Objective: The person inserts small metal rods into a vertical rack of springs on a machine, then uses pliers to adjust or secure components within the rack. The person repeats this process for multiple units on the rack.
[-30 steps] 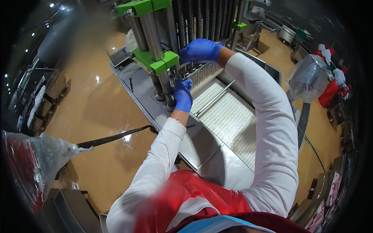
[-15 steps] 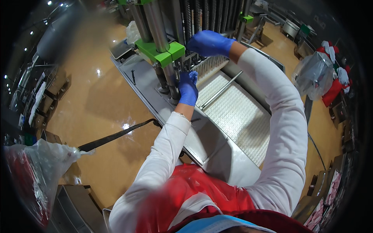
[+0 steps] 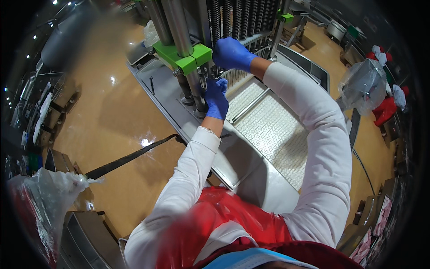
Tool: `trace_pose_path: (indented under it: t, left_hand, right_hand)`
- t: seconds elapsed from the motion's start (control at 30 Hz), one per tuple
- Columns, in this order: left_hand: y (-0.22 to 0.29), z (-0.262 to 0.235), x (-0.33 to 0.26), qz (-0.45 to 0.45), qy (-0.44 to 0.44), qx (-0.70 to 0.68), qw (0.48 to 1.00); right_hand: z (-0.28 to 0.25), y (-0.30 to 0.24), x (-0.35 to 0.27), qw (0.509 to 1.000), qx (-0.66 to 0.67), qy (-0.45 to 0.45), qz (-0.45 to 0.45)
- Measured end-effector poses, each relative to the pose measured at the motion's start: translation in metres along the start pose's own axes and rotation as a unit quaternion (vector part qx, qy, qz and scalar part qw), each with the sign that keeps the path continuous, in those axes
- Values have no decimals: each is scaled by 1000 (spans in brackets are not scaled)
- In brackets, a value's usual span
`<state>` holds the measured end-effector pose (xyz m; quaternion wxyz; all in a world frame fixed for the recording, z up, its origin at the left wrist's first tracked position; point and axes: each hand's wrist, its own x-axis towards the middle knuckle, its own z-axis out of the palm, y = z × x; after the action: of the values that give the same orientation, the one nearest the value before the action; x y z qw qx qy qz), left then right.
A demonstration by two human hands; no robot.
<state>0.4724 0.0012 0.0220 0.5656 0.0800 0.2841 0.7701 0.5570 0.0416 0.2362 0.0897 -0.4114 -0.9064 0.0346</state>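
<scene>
And here we have our blue-gloved left hand point(image 3: 217, 97) and right hand point(image 3: 232, 54) apart, curled, grip unclear, beside slim silver metal needles point(image 3: 236, 77) above the white textured belt point(image 3: 278, 130), probably stiff, slick, best held mid-shaft.

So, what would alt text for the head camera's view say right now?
Someone's blue-gloved left hand and right hand are up at a metal machine with a green bracket and dark springs. A white bumpy surface shows between the white sleeves.
</scene>
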Motion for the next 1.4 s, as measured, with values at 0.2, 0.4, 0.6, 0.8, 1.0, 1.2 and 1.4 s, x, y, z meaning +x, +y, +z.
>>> trace_pose_path:
  t: [0.2, 0.4, 0.6, 0.8, 1.0, 1.2, 1.4]
  left_hand:
    - [-1, 9, -3, -8, 28, 22, 999]
    - [-5, 4, 1, -2, 20, 9, 1000]
    - [-2, 7, -5, 3, 5, -2, 1000]
    - [-8, 5, -2, 14, -22, -29, 999]
    - [-15, 10, -4, 87, 42, 87, 991]
    - [-17, 13, -10, 112, 35, 117, 986]
    - [-8, 10, -10, 115, 18, 102, 988]
  right_hand:
    - [-22, 41, -12, 939, -106, 104, -309]
    - [-24, 26, 1, 937, -198, 24, -286]
    - [-4, -17, -9, 997, -34, 72, 12]
    - [-23, 46, 0, 916, -138, 80, -369]
    - [-32, 46, 7, 880, -281, 65, -378]
    - [-21, 44, 11, 882, -269, 70, -380]
    - [6, -6, -4, 996, -47, 59, -39]
